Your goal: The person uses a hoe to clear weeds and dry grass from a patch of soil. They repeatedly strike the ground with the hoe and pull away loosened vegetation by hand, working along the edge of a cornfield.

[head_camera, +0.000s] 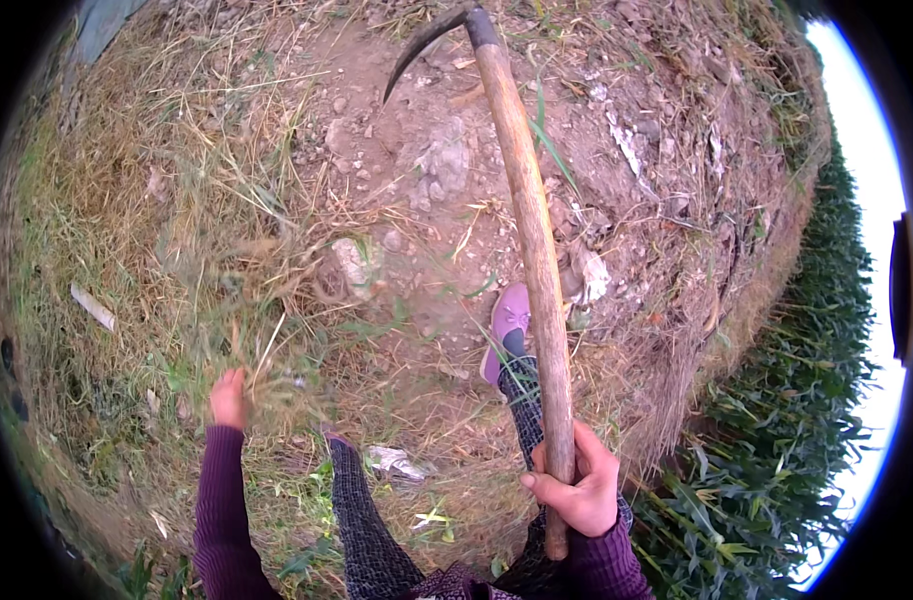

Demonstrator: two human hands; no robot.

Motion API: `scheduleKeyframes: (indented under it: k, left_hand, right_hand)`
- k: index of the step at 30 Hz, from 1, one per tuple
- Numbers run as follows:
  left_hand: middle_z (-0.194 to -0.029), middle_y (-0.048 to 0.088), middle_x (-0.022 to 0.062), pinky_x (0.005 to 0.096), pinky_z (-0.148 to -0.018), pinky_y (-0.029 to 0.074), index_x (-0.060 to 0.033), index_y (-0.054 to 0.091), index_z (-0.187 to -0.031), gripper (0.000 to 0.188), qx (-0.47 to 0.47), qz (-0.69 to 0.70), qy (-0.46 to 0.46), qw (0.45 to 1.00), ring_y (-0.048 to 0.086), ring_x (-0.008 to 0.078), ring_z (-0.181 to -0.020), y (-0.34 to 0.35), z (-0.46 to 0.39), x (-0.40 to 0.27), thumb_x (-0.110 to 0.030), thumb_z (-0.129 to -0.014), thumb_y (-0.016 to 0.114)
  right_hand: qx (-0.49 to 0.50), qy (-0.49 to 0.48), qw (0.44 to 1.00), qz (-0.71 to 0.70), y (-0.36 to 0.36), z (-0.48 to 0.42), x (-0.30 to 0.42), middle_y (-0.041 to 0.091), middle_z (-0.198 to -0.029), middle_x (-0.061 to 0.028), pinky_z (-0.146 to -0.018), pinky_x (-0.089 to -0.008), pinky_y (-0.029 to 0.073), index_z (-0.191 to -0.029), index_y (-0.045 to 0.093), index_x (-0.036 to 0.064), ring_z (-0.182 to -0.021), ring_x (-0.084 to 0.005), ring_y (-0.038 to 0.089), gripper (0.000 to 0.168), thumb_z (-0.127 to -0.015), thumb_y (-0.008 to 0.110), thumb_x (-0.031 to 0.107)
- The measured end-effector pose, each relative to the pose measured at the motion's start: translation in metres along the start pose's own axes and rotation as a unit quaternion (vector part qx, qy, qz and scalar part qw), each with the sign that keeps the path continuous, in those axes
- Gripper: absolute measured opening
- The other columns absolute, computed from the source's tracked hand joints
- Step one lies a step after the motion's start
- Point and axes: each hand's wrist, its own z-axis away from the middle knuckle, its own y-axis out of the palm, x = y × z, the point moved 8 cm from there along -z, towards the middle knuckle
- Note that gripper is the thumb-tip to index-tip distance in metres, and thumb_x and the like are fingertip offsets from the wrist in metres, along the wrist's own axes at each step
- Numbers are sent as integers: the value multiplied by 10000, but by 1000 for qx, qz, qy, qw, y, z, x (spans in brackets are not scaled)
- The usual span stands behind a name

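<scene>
My right hand (pixel 587 480) is closed around the lower end of a long wooden handle. It belongs to a sickle (pixel 527 195), which stretches away from me over bare soil. At its far end a dark metal socket carries a curved blade (pixel 419 56), with the tip bent to the left and back towards me. On the left, my left hand (pixel 230 399) is low over a mass of dry grass (pixel 269 247). Stalks and wisps around this hand are blurred, and whether its fingers grip any of them is unclear.
My pink shoe (pixel 509 322) stands on the soil beside the handle; my other foot is mostly hidden by grass. Stones (pixel 355 262) and pale scraps (pixel 396 461) lie about. A pale stick-like piece (pixel 92 306) is at far left. Tall maize plants (pixel 771 420) line the right side.
</scene>
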Motion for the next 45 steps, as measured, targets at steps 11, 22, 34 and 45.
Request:
scheduleKeyframes:
  k: [11, 22, 34, 45]
  left_hand:
    - [-766, 600, 172, 451, -622, 460, -54, 575, -912, 243, 145, 62, -427, 891, 570, 389, -717, 43, 292, 95, -39, -671, 596]
    - [-832, 583, 199, 431, -670, 452, -52, 557, -816, 201, -3, 75, -366, 928, 554, 387, -798, 14, 262, 81, -19, -618, 566]
    - [-910, 601, 171, 439, -698, 445, -77, 591, -920, 191, 49, -30, -608, 792, 574, 357, -826, -133, 589, 216, -171, -777, 507]
    - [-842, 620, 184, 437, -689, 464, -70, 590, -949, 248, -4, -29, -584, 811, 592, 351, -808, -115, 634, 255, -74, -701, 596]
  right_hand:
    - [-16, 13, 999, -27, 2, 2, 0, 518, -695, -14, -545, -195, 401, -1152, 417, -62, -608, -54, 481, 559, -647, 657, -73]
    - [-11, -7, 1000, 4, 32, 5, -6, 522, -726, -9, -533, -197, 402, -1113, 446, -56, -605, -56, 484, 522, -627, 636, -67]
    - [4, -102, 994, 46, 86, 10, -34, 499, -666, -10, -396, -202, 366, -1042, 475, -38, -464, -73, 461, 402, -658, 589, -63]
    - [-47, -120, 985, 110, 61, 102, -35, 501, -638, -17, -398, -215, 376, -1055, 469, -55, -445, -80, 465, 423, -650, 592, -50]
